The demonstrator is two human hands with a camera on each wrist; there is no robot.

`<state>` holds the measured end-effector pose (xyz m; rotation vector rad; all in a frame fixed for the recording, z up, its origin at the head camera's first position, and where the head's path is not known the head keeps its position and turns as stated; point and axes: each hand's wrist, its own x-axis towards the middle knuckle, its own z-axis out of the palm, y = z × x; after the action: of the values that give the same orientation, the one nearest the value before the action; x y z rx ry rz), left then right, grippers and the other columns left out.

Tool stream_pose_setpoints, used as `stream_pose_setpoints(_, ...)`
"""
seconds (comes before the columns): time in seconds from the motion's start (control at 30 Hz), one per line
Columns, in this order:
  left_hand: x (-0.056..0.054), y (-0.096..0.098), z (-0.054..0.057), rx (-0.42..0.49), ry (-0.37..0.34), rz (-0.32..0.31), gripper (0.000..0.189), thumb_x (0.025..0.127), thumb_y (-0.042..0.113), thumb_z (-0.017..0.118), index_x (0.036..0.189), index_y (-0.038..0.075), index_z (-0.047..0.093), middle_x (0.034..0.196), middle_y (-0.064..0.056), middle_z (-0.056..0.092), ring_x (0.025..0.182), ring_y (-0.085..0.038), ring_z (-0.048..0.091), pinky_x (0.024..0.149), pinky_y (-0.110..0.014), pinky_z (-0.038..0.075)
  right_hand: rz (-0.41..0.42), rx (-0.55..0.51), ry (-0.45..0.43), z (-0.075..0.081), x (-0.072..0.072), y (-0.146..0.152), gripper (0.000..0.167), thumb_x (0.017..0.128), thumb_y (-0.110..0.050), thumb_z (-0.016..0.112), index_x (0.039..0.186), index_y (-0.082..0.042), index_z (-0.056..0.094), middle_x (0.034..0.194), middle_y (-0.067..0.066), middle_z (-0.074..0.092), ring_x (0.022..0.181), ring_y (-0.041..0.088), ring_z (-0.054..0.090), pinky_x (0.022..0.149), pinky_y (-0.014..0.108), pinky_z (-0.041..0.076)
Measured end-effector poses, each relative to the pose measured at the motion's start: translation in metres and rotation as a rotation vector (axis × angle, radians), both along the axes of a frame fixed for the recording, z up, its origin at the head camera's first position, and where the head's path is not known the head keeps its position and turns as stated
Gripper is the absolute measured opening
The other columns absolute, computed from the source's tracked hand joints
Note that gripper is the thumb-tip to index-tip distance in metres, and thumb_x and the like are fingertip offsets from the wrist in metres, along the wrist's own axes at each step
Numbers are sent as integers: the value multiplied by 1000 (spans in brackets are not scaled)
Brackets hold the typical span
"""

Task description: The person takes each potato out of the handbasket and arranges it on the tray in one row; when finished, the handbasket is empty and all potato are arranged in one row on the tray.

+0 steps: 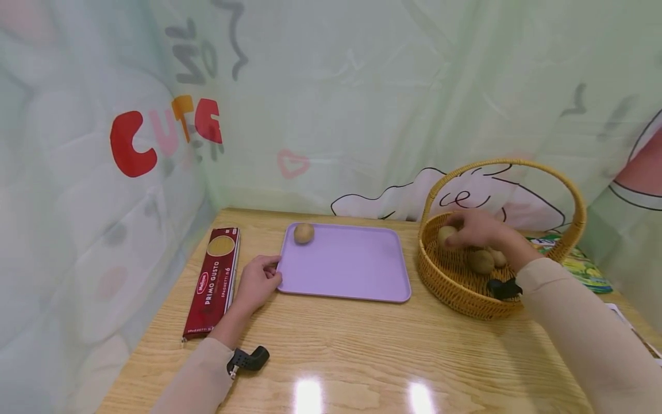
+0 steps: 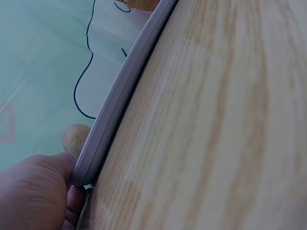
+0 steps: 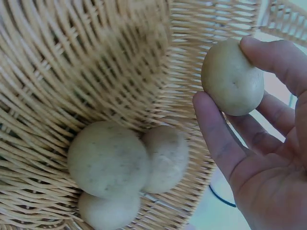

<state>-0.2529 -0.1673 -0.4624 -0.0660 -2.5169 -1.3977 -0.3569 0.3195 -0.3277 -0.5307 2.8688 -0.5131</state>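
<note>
My right hand [image 1: 478,228] holds a potato [image 3: 232,77] between thumb and fingers, inside the wicker basket [image 1: 449,286] near its far left wall. Lower in the basket, a large potato [image 3: 109,159] lies against two smaller ones, as the right wrist view shows. On the left, my left hand [image 1: 257,282] pinches the left edge of a purple tray [image 1: 343,261], thumb at the rim and fingers curled beneath. One potato [image 1: 303,233] sits in the tray's far left corner.
A red spaghetti pack [image 1: 213,282] lies left of my left hand. The basket's tall handle [image 1: 504,163] arches over my right wrist. Behind the basket's right side is a green and yellow packet [image 1: 581,267]. A printed curtain [image 1: 320,103] hangs along the table's back.
</note>
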Motion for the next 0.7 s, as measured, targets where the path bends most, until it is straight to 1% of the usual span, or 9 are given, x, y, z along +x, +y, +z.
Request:
stream_pose_setpoints(0.13, 1, 1, 0, 2, 2, -2, 38, 81, 1, 69, 119, -1, 68, 95, -8, 63, 78, -16, 57, 67, -25, 50, 27, -18, 37, 8, 8, 0, 48, 80, -29, 77, 121, -6, 66, 116, 14, 62, 94, 27, 55, 78, 42, 46)
stream_pose_setpoints(0.33, 1, 1, -1, -2, -6, 3, 38, 81, 1, 69, 119, 0, 68, 94, -9, 62, 78, -17, 57, 67, -25, 50, 70, -38, 98, 18, 21, -5, 48, 80, -34, 78, 118, -6, 68, 112, 11, 64, 90, 23, 55, 77, 39, 45)
stream_pose_setpoints(0.57, 1, 0, 0, -17, -23, 10, 39, 82, 3, 69, 121, 1, 67, 95, -8, 62, 79, -17, 57, 67, -26, 50, 71, -71, 126, 28, 41, -19, 52, 79, -38, 80, 119, -6, 68, 115, 11, 63, 89, 23, 55, 75, 38, 45)
stream_pose_setpoints(0.7, 1, 1, 0, -19, -27, 4, 39, 83, 3, 69, 122, 2, 67, 95, -8, 62, 79, -17, 57, 68, -28, 50, 87, -86, 153, 32, 51, -30, 51, 78, -37, 81, 119, -11, 69, 112, 6, 65, 87, 22, 55, 74, 37, 45)
